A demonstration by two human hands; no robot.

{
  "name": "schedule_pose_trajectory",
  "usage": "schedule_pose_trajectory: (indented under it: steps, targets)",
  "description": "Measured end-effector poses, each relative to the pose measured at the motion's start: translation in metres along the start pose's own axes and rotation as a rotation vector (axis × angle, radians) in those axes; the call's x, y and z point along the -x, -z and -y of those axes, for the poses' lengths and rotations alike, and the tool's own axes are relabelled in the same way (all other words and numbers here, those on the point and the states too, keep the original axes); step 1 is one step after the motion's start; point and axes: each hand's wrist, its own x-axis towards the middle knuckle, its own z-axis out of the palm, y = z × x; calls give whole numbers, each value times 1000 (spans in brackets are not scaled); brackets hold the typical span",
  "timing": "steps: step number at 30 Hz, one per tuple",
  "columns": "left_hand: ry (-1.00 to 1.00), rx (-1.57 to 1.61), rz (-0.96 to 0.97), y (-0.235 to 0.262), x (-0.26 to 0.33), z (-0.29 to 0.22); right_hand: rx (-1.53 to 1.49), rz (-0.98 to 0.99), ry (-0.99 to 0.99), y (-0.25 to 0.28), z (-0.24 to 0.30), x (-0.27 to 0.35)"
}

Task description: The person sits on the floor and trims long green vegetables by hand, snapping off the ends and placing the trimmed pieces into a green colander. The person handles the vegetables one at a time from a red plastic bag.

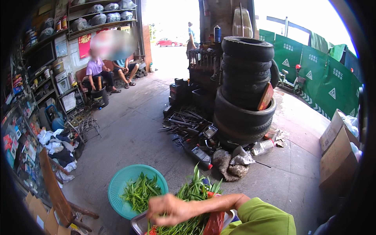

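My right hand (171, 210), slightly blurred, has its fingers curled closed over a metal tray (138, 224) at the bottom. A bit of green stem shows at its fingertips. Beneath my forearm lies a heap of long-leafed greens (194, 190), partly in a red plastic bag (214, 223). Left of the heap, a turquoise plastic basket (117, 188) on the floor holds a smaller pile of picked leaves and stems (141, 192). My left hand does not show.
Ahead stand stacked tyres (247, 74), with metal tools (188, 120) and a dark bottle (199, 156) on the floor beside them. A wooden chair (55, 188) is at the left, cardboard boxes (338, 156) at the right. Two people (94, 69) sit against the far left wall.
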Motion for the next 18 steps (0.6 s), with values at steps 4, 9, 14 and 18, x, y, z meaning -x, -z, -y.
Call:
schedule_pose_trajectory:
  steps: [4, 9, 14, 18]
  targets:
    - [-148, 128, 79, -10, 3, 10, 441, 318, 208, -34, 19, 27]
    - [58, 116, 113, 1, 12, 9, 507, 374, 295, -47, 11, 30]
    - [48, 122, 87, 2, 15, 7, 488, 415, 352, -49, 7, 29]
    - [-47, 26, 65, 9, 22, 11, 113, 280, 183, -44, 1, 12]
